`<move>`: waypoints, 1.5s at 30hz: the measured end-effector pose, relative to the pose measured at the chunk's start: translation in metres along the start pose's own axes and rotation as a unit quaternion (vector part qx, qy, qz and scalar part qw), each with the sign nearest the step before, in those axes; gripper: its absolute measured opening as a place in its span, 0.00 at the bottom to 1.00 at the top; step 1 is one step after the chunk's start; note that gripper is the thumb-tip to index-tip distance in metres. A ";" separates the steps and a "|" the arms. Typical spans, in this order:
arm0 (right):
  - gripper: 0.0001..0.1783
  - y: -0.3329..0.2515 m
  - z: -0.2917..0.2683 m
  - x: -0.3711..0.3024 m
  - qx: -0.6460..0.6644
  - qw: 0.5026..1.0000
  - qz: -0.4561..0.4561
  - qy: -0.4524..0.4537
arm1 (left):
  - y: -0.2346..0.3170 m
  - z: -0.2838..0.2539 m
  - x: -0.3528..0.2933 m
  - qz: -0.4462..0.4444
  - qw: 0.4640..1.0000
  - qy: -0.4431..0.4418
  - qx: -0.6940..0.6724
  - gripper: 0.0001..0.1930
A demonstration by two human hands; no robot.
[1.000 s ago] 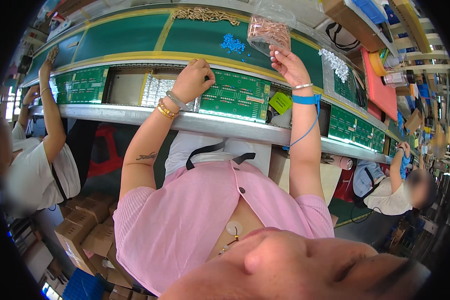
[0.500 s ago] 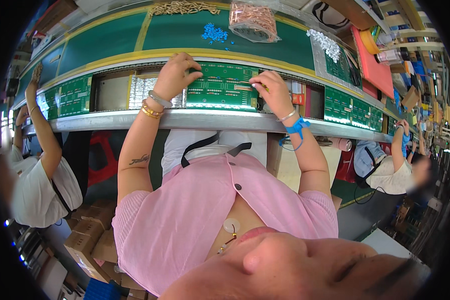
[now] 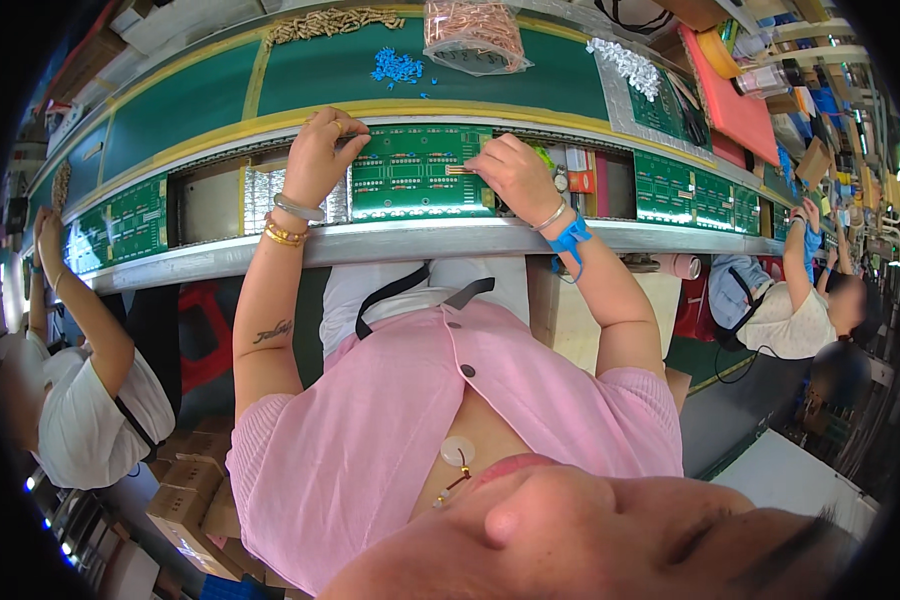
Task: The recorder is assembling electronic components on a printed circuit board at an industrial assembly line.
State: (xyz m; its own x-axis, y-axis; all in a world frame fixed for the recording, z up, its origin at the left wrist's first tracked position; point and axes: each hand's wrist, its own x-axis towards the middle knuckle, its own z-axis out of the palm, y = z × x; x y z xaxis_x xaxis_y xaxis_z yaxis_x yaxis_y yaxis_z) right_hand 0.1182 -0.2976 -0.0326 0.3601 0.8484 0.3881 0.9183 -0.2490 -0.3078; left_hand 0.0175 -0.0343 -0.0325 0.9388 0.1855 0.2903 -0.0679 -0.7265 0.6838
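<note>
A green circuit board (image 3: pixel 420 190) with rows of small parts lies in the rail frame before me. By its upper left corner is my left hand (image 3: pixel 320 155), its thumb and forefinger nearly together; anything between them is hidden. Over the board's right part, my right hand (image 3: pixel 515 178) pinches at a copper-coloured wire piece (image 3: pixel 456 170), one of several thin ones lying side by side there. The hand covers part of the board's right edge.
Beyond the rail lie tan parts (image 3: pixel 330 24), blue parts (image 3: pixel 397 67), a clear bag of copper-coloured pieces (image 3: pixel 473 38) and white parts (image 3: pixel 625 68). More boards (image 3: pixel 130 222) sit along the metal rail (image 3: pixel 410 238). Co-workers work at left (image 3: pixel 90 400) and right (image 3: pixel 778 320).
The view has shifted, so the bench sits further left in it. My right hand stays at the copper pieces, its fingers more folded. The left co-worker's outstretched hand has drawn back toward their board.
</note>
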 end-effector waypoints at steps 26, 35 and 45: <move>0.18 0.084 -0.051 -0.012 -0.087 0.974 0.190 0.093 | -0.086 0.005 0.154 0.030 0.959 -0.020 0.282 0.05; 0.08 0.230 -0.043 0.029 -0.254 0.885 0.362 0.145 | -0.047 0.012 0.138 0.108 0.886 -0.048 0.449 0.04; 0.14 0.205 -0.036 0.039 -0.287 0.880 0.378 0.009 | 0.037 0.003 0.072 0.079 0.978 -0.057 0.184 0.08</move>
State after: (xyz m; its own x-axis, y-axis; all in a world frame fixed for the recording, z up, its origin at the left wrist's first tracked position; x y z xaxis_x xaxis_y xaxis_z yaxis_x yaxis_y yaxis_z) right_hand 0.3261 -0.3327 -0.0488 0.9021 0.3317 0.2760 0.3444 -0.9388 0.0026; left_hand 0.0835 -0.0494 0.0116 0.9590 -0.0083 0.2833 -0.1095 -0.9328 0.3433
